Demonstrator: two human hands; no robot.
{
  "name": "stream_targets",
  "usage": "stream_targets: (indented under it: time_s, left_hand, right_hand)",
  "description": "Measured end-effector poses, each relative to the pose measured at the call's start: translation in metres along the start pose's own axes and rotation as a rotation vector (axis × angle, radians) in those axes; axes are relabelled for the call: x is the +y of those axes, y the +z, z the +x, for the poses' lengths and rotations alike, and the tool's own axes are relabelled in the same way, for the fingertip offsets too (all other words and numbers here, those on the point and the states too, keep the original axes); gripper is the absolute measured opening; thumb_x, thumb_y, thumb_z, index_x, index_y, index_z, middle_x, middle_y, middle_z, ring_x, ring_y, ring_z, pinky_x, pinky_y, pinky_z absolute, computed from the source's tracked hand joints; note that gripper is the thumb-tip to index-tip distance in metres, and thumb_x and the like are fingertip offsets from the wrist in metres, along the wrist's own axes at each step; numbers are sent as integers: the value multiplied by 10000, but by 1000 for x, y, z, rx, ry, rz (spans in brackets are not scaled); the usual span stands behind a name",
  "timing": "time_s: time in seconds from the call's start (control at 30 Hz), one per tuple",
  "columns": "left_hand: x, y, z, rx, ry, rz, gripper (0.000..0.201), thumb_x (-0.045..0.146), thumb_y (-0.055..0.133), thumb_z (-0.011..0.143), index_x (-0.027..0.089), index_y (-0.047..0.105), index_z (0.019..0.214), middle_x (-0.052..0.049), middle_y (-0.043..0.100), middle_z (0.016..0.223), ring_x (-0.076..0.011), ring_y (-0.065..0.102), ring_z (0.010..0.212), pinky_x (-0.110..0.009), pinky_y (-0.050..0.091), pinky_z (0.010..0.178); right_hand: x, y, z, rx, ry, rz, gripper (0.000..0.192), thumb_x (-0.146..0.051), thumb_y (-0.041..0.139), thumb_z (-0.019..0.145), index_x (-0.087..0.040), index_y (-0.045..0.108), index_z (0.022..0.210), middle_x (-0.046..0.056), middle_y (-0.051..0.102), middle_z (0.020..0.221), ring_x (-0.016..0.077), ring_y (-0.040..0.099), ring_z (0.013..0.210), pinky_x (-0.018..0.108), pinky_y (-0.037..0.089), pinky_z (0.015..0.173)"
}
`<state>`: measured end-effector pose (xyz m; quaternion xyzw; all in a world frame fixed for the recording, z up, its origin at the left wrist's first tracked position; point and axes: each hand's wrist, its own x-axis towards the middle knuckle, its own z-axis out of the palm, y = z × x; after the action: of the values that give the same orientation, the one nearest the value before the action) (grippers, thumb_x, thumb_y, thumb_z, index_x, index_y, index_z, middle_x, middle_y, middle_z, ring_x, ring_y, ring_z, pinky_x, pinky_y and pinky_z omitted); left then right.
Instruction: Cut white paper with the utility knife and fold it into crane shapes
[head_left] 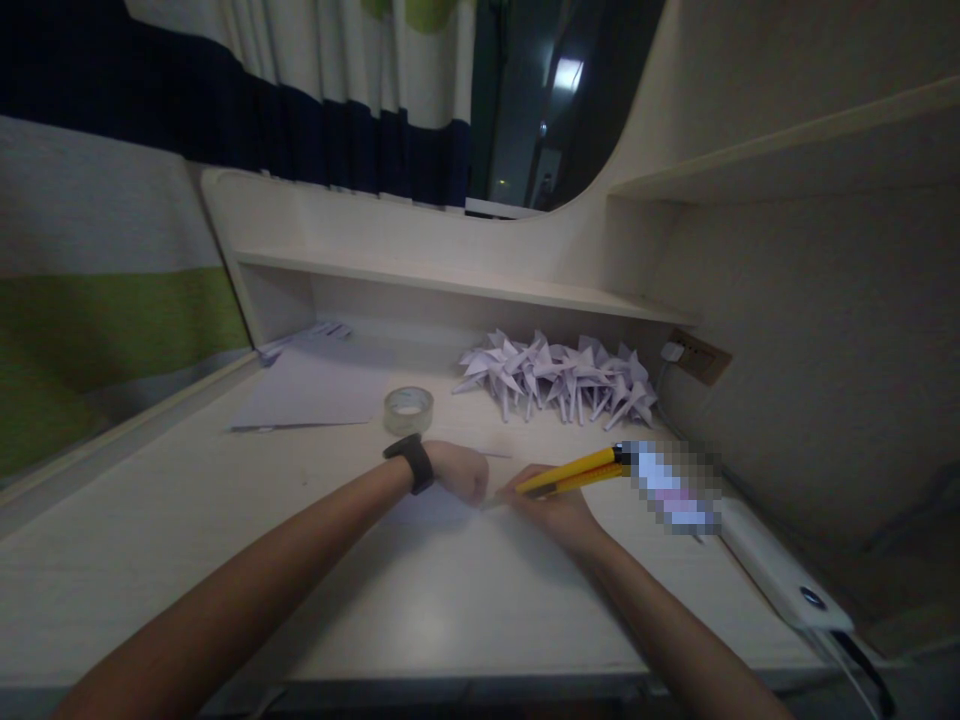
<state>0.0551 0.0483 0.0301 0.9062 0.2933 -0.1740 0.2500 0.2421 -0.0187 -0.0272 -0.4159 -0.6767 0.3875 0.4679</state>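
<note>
My right hand is closed around a yellow utility knife with a black end. The knife's black end points up to the right, and its narrow front end reaches toward my left hand. My left hand, with a dark band on the wrist, is curled over a sheet of white paper on the desk. Its fingers are mostly hidden from this side, and the paper is partly covered by the hand. Just beyond the left wrist lies a roll of clear tape.
Several folded white paper pinwheels are heaped at the back of the desk. A stack of white paper lies back left. At right are a blurred-out phone-like object, a white power strip and a wall socket.
</note>
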Motion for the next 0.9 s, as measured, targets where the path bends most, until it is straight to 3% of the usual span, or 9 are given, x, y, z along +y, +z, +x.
stream_targets:
  time_s: [0.63,0.9]
  left_hand:
    - [-4,3,-1,78,60,-48,268,150,525,650,130,743,804,-40,694,702,-157,530,596,-252,388,575]
    - [1,5,-6,153,29,-62,184,164,556,667,143,729,724,-31,664,630,-148,495,544,-256,359,541]
  right_hand:
    - [-13,0,-1,-27,20,27,211,-370,771,660,-181,687,702,42,682,706,180,625,660,283,501,616]
    - [-7,-3,4,68,46,165,196,-305,816,594,-179,689,673,33,693,680,165,614,615,270,492,593]
